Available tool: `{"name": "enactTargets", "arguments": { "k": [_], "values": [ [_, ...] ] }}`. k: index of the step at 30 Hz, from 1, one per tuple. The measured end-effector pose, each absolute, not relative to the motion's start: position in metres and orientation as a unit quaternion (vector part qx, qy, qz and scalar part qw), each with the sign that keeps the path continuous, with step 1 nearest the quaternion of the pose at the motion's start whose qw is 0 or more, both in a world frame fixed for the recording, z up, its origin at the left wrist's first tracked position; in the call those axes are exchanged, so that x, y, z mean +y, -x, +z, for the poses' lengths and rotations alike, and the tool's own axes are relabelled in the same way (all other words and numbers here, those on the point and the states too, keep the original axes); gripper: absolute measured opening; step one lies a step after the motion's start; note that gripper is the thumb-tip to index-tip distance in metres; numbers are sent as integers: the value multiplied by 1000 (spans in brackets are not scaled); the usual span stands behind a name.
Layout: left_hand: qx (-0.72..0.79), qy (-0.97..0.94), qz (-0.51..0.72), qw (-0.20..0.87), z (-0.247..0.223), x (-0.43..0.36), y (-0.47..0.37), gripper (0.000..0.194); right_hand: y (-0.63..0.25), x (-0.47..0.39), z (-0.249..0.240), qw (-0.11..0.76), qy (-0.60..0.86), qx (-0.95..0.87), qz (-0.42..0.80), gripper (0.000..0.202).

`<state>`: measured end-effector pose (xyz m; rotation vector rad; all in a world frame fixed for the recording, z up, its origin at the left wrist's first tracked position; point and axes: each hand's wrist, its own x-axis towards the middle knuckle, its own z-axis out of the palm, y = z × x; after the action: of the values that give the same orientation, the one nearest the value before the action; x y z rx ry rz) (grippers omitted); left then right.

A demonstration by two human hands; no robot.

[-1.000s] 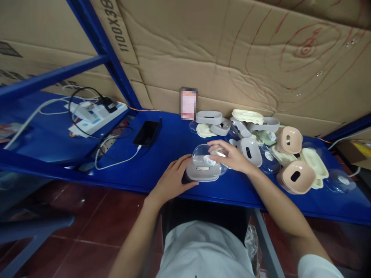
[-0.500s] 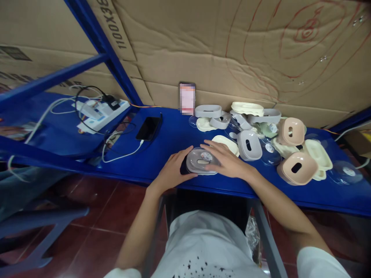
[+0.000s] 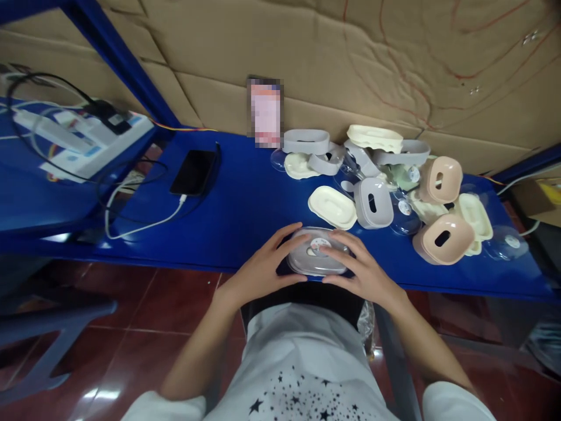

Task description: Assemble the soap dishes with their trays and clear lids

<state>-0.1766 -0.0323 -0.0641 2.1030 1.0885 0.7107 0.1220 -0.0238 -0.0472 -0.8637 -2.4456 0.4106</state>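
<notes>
A small oval plastic box with a see-through lid (image 3: pixel 312 264) and a round sticker sits at the front edge of the blue table. My left hand (image 3: pixel 265 266) curves round its left end, thumb along the near side and fingers over the top. From the other side my right hand (image 3: pixel 366 270) grips the right end, with fingertips on the lid by the sticker. Just beyond the box lies a cream oval tray (image 3: pixel 333 206). To its right stands a grey plastic case (image 3: pixel 374 203) with a slot in it. The underside of the held box is hidden.
Peach cases (image 3: pixel 444 240), grey rings (image 3: pixel 305 140), cream pieces (image 3: pixel 374 137) and clear lids (image 3: pixel 405 215) are heaped at the right. On the left lie a plugged-in phone (image 3: pixel 193 171) and a power strip (image 3: pixel 105 146). Another phone (image 3: pixel 265 114) leans on the cardboard wall (image 3: pixel 210 52).
My right hand has shifted from over the lid's top to the box's right end. The cream tray is now uncovered. The whole view has also tilted and moved closer.
</notes>
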Motion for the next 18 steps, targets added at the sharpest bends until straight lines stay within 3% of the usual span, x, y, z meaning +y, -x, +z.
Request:
{"name": "enactTargets", "arguments": {
  "k": [10, 18],
  "values": [
    [384, -811, 338, 282, -65, -37, 181, 56, -119, -35, -44, 194, 325, -920, 102, 75],
    [374, -828, 314, 275, -61, -30, 181, 47, -134, -41, -53, 215, 324, -916, 94, 71]
  ]
}}
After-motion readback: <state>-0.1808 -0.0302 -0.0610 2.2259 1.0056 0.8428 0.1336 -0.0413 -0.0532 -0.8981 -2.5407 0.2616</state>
